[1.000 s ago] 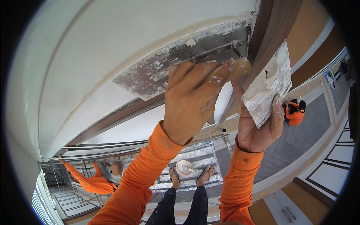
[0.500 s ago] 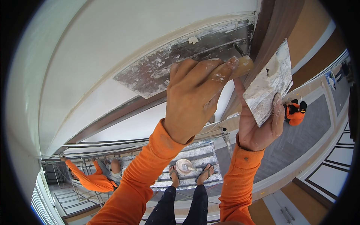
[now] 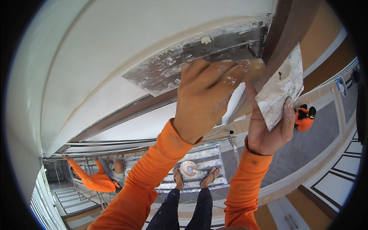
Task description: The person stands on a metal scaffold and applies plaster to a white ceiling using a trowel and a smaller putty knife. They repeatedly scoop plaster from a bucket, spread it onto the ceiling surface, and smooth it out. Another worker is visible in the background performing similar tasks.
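My left hand (image 3: 207,94) is closed round the pale handle of a plastering trowel (image 3: 155,76). The trowel's wide metal blade, smeared with white plaster, lies along the edge of the white ceiling panel (image 3: 126,34) above me. A small lump of plaster (image 3: 206,40) sits on the blade. My right hand (image 3: 270,128), palm up, grips a plaster-coated flat metal plate (image 3: 281,86) close to the trowel handle. Plaster covers most of the plate, and a dark hole shows through it. White specks dot my left fingers.
Below me, my sandalled feet straddle a plaster bucket (image 3: 188,168) on a plaster-stained slatted platform (image 3: 210,152). A metal post (image 3: 233,143) rises beside it. A co-worker in orange (image 3: 94,177) is at the lower left; another (image 3: 305,119) crouches on the floor at right. Brown trim (image 3: 119,120) borders the ceiling.
Both hands, the trowel and the plate appear slightly farther right in the picture, as do the ceiling edge and the crouching person. Both grips are unchanged.
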The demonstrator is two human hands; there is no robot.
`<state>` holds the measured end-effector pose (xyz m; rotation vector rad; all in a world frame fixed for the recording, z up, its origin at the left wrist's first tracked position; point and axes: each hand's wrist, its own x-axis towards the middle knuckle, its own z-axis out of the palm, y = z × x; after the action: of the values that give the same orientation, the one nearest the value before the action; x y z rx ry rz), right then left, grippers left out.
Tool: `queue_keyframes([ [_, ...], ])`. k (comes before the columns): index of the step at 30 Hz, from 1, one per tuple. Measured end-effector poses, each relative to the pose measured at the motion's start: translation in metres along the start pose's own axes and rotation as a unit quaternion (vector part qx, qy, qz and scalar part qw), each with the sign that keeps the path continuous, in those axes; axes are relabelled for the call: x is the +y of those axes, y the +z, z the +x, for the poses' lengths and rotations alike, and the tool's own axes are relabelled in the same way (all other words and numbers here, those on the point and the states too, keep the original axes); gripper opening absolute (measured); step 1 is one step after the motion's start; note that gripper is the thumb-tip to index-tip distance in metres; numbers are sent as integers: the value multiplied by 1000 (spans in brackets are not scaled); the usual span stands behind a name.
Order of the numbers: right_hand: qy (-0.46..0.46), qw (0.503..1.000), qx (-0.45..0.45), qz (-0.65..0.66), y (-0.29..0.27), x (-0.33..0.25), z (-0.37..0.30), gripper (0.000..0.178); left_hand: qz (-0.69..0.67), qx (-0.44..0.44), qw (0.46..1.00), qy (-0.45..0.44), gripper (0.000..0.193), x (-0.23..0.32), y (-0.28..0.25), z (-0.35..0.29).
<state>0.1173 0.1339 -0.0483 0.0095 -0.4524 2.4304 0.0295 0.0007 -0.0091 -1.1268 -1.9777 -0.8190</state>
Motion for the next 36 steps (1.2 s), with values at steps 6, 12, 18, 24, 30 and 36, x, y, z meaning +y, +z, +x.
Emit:
queue_keyframes([
  [6,-1,1000,15,10,-3,5,0,58,1,13,1000,12,34,-7,-2,-4],
  [12,-12,998,45,-38,5,2,2,61,-4,2,1000,2,30,-3,1,-4],
  [18,-24,995,64,-77,6,5,3,62,17,-8,1000,-4,28,-1,0,-5],
  [24,-18,996,50,-70,2,3,4,63,18,-18,1000,-3,28,-1,1,-5],
  [30,-18,998,40,-37,4,4,4,63,13,-5,1000,13,42,-3,-4,-2],
  [36,-23,997,55,-42,4,4,4,60,11,6,1000,1,40,0,-2,-1],
])
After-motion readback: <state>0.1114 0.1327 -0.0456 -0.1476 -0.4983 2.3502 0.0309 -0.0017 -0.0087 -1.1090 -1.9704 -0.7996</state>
